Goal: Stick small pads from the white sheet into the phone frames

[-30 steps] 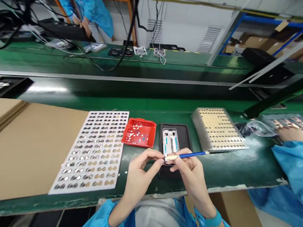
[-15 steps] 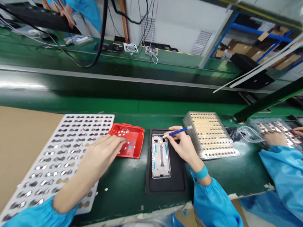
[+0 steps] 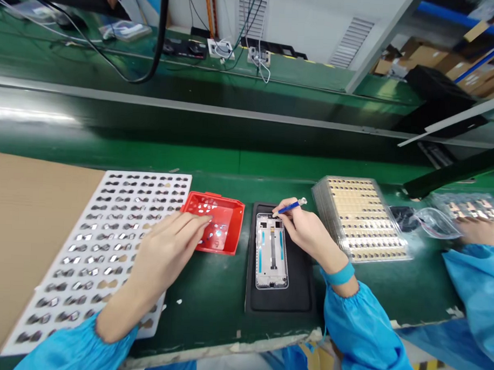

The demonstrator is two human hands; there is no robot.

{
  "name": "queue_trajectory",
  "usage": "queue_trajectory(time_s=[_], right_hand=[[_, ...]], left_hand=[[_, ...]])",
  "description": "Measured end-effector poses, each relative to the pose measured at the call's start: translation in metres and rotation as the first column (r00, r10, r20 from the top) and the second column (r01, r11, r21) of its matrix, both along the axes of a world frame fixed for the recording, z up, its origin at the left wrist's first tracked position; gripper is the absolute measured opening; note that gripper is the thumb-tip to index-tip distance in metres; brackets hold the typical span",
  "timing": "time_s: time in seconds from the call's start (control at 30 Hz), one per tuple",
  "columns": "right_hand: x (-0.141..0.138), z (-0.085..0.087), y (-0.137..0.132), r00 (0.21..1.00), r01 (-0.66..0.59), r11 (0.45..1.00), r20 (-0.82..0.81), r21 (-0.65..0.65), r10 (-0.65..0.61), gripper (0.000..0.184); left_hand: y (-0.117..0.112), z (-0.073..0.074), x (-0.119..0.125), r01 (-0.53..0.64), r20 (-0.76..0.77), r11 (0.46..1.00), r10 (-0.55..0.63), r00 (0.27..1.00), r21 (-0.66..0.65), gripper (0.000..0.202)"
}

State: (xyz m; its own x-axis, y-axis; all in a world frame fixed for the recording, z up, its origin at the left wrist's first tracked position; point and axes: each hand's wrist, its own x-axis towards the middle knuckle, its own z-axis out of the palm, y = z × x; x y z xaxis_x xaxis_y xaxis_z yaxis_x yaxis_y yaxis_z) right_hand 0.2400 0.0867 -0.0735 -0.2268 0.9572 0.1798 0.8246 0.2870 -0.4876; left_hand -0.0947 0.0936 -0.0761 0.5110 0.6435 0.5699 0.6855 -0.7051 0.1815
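Phone frame [image 3: 271, 250] lies flat on the black mat [image 3: 283, 297], mid-bench. Your right hand [image 3: 308, 235] pinches a blue pen [image 3: 289, 208], tip at the frame's top corner. Your left hand [image 3: 169, 250], fingers straight and together, fingertips over the red tray [image 3: 227, 235] just beside the mat. White parts sheet [image 3: 107, 245] under your wrist.

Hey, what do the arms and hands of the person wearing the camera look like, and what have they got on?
Both hands are bare, with no gloves: the left hand and the right hand. The left sleeve and right sleeve are loose, bright blue and gathered at the cuff. A turquoise wristband circles the right wrist beside the cuff. No rings show.
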Motion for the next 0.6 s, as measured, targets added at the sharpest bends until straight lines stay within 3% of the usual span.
queue_trajectory(time_s=[0.37,0.6], right_hand=[[-0.001,0.001,0.0,0.99,-0.084,0.996,0.113,0.024,0.081,0.016],[-0.011,0.0,-0.003,0.95,-0.051,0.998,0.306,-0.023,0.055,0.015]], left_hand=[[0.002,0.0,0.005,0.013,-0.008,1.0,-0.012,1.0,0.008,0.021],[0.004,0.0,0.01,0.004,-0.008,1.0,-0.003,1.0,0.027,0.022]])
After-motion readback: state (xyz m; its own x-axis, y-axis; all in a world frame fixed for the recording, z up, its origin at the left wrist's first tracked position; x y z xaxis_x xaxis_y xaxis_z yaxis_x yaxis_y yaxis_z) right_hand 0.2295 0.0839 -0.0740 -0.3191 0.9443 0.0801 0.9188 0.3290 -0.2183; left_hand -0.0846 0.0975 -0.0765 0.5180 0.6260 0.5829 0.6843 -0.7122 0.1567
